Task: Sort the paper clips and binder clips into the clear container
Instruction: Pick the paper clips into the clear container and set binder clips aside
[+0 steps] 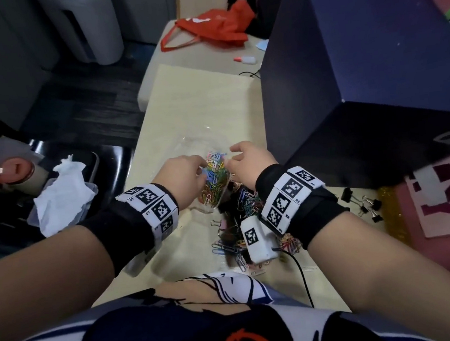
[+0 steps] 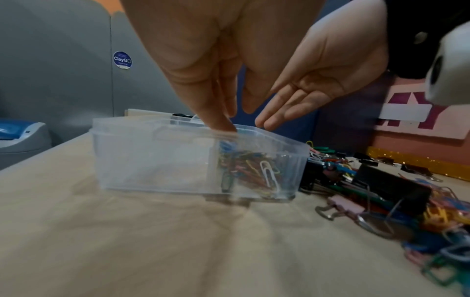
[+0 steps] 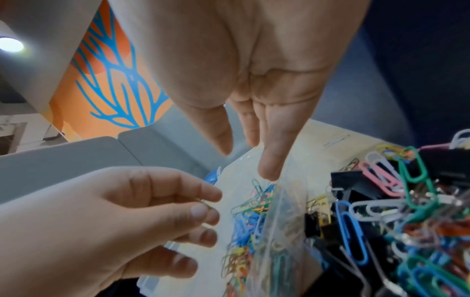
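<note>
- Over the worktop (image 1: 195,96) in the head view, both hands meet above the container (image 1: 189,146), whose near compartment already holds a heap of coloured paper clips (image 1: 215,176). The left hand (image 1: 183,174) reaches in from the left, the right hand (image 1: 247,163) from the right. A mixed pile (image 1: 239,223) of unsorted clips lies just beside the container on its right, and a few binder clips (image 1: 362,201) lie apart further right.
- From the left wrist, the left fingers (image 2: 218,120) hang bunched and narrow, tips at the container (image 2: 152,156) rim above the filled compartment. Whether they pinch a clip I cannot tell; blur hides the tips. The right hand (image 2: 312,80) hovers beyond, fingers straight and empty. The other compartment looks empty.
- From the right wrist, the right fingers (image 3: 267,156) point loosely down over the paper clips (image 3: 249,217), holding nothing. The left hand (image 3: 114,219) has fingers curled inward beside the container wall; a thin wire seems to sit at the thumb, possibly a clip.
- Step in hand, by my reading: dropping paper clips into their compartment.
- Next move likely calls for returning to the pile (image 3: 406,211), picking binder clips free of tangled wire, and keeping them in the separate compartment.
</note>
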Tool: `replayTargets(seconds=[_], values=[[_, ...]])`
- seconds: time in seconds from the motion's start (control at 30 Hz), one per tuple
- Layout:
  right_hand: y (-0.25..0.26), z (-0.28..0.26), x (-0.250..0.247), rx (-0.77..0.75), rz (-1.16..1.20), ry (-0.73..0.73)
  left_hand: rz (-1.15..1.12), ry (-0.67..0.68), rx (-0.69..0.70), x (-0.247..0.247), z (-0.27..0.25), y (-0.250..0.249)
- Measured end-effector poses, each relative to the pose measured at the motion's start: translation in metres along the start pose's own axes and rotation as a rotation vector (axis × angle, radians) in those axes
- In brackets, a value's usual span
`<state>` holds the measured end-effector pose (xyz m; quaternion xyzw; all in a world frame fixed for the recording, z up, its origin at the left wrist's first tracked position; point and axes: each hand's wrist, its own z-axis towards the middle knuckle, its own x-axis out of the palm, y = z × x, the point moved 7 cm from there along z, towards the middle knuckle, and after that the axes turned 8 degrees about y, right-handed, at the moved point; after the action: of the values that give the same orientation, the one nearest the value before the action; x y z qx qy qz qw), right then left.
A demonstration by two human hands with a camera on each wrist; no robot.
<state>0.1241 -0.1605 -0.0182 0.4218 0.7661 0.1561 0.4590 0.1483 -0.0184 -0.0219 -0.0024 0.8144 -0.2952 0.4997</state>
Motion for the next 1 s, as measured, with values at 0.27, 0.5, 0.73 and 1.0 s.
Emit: replayTargets(seconds=[0.27, 0.5, 0.73, 1.0], values=[[-0.033, -0.017, -0.021, 0.093, -0.348, -0.005, 0.364, 0.188, 0.305, 0.037, -0.007, -0.030], [-0.061, -0.040, -0.023, 0.089, -0.420, 0.044, 0.602, 0.250, 0.209, 0.042, -0.006, -0.035], [-0.099, -0.061, -0.041, 0.330, -0.689, 0.095, 0.590, 0.080, 0.274, 0.038, -0.024, -0.071], [-0.152, -0.101, -0.027, 0.573, -0.678, 0.176, 0.572, 0.361, 0.583, 0.100, -0.056, -0.119]])
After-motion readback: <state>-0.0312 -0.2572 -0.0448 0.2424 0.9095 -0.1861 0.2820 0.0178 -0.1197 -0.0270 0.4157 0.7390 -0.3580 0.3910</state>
